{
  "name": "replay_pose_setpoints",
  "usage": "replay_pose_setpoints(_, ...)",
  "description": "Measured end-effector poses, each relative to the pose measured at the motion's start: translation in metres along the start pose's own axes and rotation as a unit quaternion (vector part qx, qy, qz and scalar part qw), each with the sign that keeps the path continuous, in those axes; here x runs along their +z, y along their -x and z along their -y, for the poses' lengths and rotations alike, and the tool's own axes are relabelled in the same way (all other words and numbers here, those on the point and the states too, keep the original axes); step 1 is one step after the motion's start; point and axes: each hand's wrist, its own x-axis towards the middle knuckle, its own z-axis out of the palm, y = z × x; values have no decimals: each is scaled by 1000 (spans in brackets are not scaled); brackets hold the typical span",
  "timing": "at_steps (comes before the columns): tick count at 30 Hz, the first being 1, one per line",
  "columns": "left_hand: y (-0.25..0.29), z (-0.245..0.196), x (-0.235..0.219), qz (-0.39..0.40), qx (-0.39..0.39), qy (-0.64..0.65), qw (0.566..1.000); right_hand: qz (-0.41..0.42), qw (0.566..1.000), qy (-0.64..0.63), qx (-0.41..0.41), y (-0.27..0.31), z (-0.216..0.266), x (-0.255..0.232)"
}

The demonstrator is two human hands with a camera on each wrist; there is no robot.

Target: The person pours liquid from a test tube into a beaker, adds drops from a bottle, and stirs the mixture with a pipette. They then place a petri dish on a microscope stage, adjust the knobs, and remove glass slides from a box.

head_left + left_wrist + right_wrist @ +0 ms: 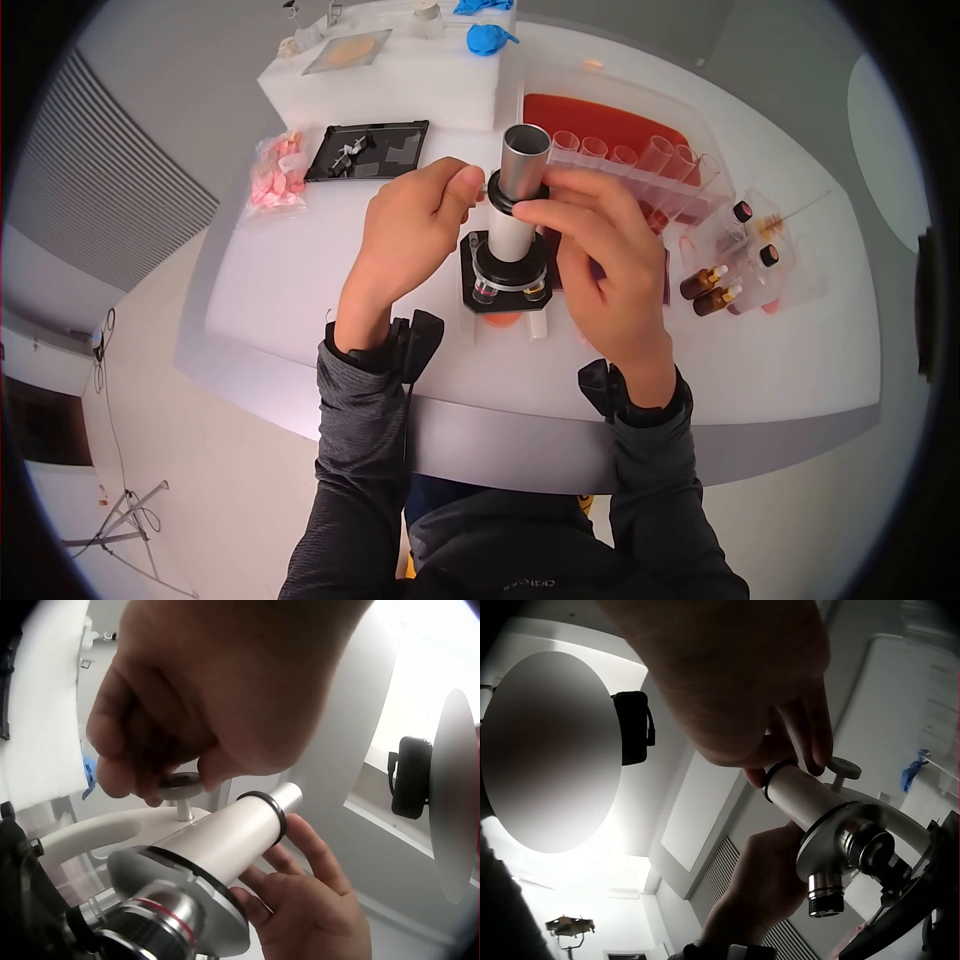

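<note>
A microscope [512, 235] stands upright before me, with a white body tube [225, 832], a black collar [769, 780] and an open silver tube [522, 165] on top. My left hand [415, 220] pinches a round metal knob [182, 782] at the microscope's left side. Around the collar, fingers of my right hand [610, 255] grip the tube from the right. A second knob [845, 767] shows near the right fingertips in the right wrist view. Below the tube sit the objective lenses [826, 894] and the black stage [480, 303].
Test tubes [655, 155] stand in a rack by a clear bin with red contents [610, 110]. Dropper bottles [710, 298] are at right. A black tray [395, 150] and pink bag [278, 180] lie at left; a white block [390, 90] stands behind.
</note>
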Motion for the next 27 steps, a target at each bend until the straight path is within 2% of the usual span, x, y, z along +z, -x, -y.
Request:
replay_pose_setpoints(3, -1, -3, -2, 6, -49, 2, 999, 6, 1000, 2, -3, -2, 0, -2)
replay_pose_setpoints(6, 4, -7, -7, 15, 3, 52, 999, 8, 1000, 3, -3, -2, 1, -4)
replay_pose_setpoints(10, 7, -3, -7, 19, 65, 29, 997, 9, 1000, 1, -10, 0, -3, -5)
replay_pose_setpoints(13, 4, 2, 1, -14, 83, -30, 996, 24, 1000, -4, -5, 3, -1, -6)
replay_pose_setpoints(18, 6, -10, 0, 16, -26, 17, 999, 31, 1000, -3, 0, 4, 0, -9)
replay_pose_setpoints(21, 7, -13, -3, 16, -30, 52, 998, 25, 1000, 4, -19, 3, -4, -8)
replay_pose_setpoints(27, 8, -10, -2, 12, 36, 56, 998, 15, 1000, 4, -14, 5, -2, -6)
